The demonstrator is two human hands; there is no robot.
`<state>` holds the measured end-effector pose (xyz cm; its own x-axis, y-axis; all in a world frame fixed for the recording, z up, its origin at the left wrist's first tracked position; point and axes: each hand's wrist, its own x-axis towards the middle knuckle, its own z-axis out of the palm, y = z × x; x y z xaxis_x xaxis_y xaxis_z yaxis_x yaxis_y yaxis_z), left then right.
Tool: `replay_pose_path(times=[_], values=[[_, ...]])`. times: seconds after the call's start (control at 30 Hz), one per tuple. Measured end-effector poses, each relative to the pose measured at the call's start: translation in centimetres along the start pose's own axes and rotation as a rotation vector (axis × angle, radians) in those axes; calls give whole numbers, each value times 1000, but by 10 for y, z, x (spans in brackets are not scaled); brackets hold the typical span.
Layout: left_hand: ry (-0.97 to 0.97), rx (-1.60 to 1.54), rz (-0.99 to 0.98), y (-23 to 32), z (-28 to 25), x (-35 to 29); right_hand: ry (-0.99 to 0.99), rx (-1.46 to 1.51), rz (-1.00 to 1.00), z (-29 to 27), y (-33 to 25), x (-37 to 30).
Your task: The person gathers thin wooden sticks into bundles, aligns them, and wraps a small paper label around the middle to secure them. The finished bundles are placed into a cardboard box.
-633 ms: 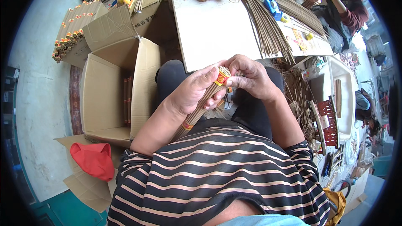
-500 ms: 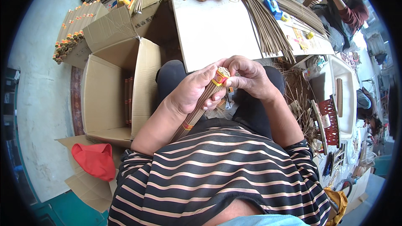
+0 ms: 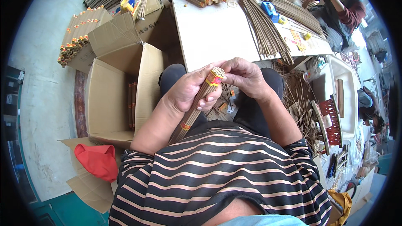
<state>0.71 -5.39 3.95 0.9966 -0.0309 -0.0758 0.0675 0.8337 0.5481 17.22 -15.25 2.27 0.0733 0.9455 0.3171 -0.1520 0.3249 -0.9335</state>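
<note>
Here the left hand clamps a brown banded bundle of incense sticks over the lap, the right hand pinching its far tip, near the white worktop, an open cardboard box left.

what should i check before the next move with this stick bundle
1. Left hand wrapped round the stick bundle: ok.
2. Right hand at the bundle's top end, fingers on the yellow-red band: ok.
3. Lower orange band on the bundle: ok.
4. Top band fully closed: cannot tell, fingers hide it.
5. Open cardboard box beside the left knee, a few bundles inside: ok.
6. White table in front has bare space: ok.
</note>
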Motion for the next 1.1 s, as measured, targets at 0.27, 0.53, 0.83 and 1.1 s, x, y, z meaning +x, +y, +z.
replay_pose_path(times=[0.27,0.53,0.83,1.1], values=[[51,682,703,88,80,-13,314,57,-44,-6,-9,-7],[156,891,1219,111,67,42,408,-42,50,-15,-4,-17],[498,884,1106,116,51,75,449,-34,61,-30,4,-21],[630,896,1072,105,22,86,424,-29,139,-29,12,-20]])
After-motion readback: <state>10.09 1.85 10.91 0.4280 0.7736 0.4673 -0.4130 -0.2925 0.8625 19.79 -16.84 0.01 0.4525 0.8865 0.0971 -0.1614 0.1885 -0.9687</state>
